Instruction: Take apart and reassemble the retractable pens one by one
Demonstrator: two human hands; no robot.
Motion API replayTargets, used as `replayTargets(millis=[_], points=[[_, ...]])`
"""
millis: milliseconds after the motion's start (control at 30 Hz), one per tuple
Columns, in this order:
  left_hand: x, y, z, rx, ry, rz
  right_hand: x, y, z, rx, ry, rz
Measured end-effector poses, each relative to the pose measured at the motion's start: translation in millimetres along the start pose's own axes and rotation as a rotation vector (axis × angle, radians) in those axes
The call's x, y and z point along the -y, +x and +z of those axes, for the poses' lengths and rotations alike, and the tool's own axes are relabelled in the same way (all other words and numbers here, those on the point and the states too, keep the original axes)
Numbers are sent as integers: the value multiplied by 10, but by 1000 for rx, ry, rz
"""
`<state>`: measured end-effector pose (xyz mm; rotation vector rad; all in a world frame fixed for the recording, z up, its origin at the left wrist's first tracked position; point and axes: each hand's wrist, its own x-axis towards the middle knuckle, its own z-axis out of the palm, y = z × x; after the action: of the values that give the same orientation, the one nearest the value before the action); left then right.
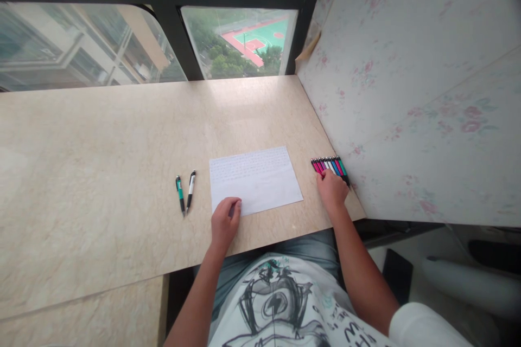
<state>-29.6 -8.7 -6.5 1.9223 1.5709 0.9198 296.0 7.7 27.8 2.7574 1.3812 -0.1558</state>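
A sheet of paper [260,176] with lines of handwriting across its upper part lies on the stone-patterned tabletop. My left hand [224,222] rests on its lower left corner, fingers curled in and thumb alongside, with no object visible in them. Over at the right, my right hand [332,190] is on a row of colourful pens [342,167] set side by side against the wall. Its fingers are bent together at the pens' lower parts; the hand covers much of the row, and the exact grip is partly hidden.
Left of the paper lie a green pen [179,194] and a white pen [191,191], both with black grips. A floral-papered wall [407,92] borders the tabletop [101,173] on the right. Dark-framed windows [244,43] stand at the back.
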Motion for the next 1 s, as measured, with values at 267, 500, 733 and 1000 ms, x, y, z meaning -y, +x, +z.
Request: replayTargets(millis=[267, 500, 733, 1000], points=[[-12, -6, 1, 2, 3, -8, 28, -10, 2, 2, 19, 17], [6, -8, 5, 11, 12, -20, 21, -3, 21, 1, 20, 45], [9, -14, 8, 9, -6, -27, 31, 9, 25, -11, 33, 42], [-8, -17, -3, 13, -42, -49, 29, -6, 27, -76, 67, 37]])
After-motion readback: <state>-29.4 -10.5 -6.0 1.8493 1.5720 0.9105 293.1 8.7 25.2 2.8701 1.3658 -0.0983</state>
